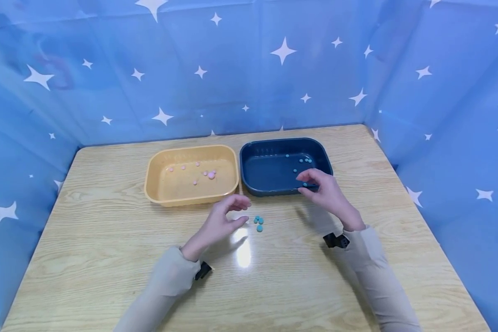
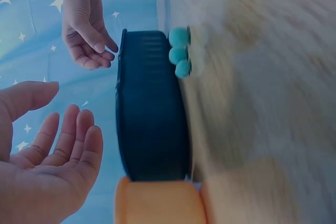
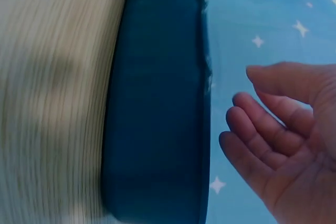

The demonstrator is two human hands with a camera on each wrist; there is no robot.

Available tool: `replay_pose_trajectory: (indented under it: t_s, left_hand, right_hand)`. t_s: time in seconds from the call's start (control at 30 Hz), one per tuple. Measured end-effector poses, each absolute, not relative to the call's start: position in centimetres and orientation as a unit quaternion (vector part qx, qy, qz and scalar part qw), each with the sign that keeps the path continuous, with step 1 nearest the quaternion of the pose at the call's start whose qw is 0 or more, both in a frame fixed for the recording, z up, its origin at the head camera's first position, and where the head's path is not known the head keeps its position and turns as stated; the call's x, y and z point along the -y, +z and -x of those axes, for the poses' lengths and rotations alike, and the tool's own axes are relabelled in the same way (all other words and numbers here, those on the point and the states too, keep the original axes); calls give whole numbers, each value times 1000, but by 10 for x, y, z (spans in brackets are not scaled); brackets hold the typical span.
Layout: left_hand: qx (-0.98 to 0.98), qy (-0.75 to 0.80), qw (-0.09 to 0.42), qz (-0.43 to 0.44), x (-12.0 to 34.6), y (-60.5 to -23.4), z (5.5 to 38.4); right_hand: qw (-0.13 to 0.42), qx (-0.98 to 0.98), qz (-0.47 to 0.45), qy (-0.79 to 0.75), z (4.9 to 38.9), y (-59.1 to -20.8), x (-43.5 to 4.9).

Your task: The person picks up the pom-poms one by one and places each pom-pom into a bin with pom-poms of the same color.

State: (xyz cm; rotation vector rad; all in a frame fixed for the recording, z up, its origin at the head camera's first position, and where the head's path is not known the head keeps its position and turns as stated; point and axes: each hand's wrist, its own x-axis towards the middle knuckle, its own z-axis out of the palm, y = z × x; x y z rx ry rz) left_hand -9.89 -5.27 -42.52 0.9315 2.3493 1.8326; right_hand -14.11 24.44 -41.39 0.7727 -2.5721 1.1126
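My right hand [image 1: 325,196] is above the near right rim of the dark blue tray [image 1: 265,173], its thumb and fingers apart with nothing between them. Just beyond those fingertips, a small teal ball [image 1: 305,184] shows in the head view. Further back in the same tray lie several teal balls [image 1: 301,161]. Low over the table, near the front corner of the yellow tray [image 1: 182,186], my left hand [image 1: 217,225] has its thumb and fingers spread and holds nothing. Beside its fingertips, several teal balls [image 1: 259,228] sit clustered on the tabletop.
Several pink balls [image 1: 211,175] of differing sizes lie in the yellow tray, which stands left of the blue one. Both trays are near the back edge of the wooden table [image 1: 108,249]. A blue curtain [image 1: 240,60] with white stars surrounds the back and sides.
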Motion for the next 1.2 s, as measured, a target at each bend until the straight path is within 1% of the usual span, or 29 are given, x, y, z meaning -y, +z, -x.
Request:
replay_pose_trajectory:
  t_s: [0.13, 0.2, 0.23, 0.4, 0.57, 0.7, 0.87, 1.03, 1.2]
  left_hand:
    - [-752, 592, 51, -286, 45, -429, 102]
    - [-753, 589, 60, -287, 41, -440, 106]
    - [-753, 588, 62, -289, 40, -446, 109]
    - [-768, 565, 66, -295, 35, -453, 112]
    - [-786, 553, 71, -268, 34, -456, 115]
    - [-783, 563, 92, -248, 32, -452, 117]
    - [-769, 583, 151, -216, 31, -439, 118]
    - [-768, 584, 178, -192, 31, -454, 125]
    - [-759, 587, 209, -189, 27, -467, 129]
  right_hand:
    - [111, 889, -283, 343, 143, -416, -251]
    - [102, 896, -286, 326, 144, -415, -255]
    - [98, 900, -285, 315, 145, -415, -257]
    - [82, 921, -282, 257, 148, -416, -263]
    - [73, 927, -289, 226, 151, -417, -264]
    - [79, 914, -289, 274, 152, -418, -264]
    - [74, 888, -283, 355, 154, -425, -269]
    - [64, 882, -277, 377, 156, -431, -275]
    - [62, 876, -283, 385, 158, -435, -278]
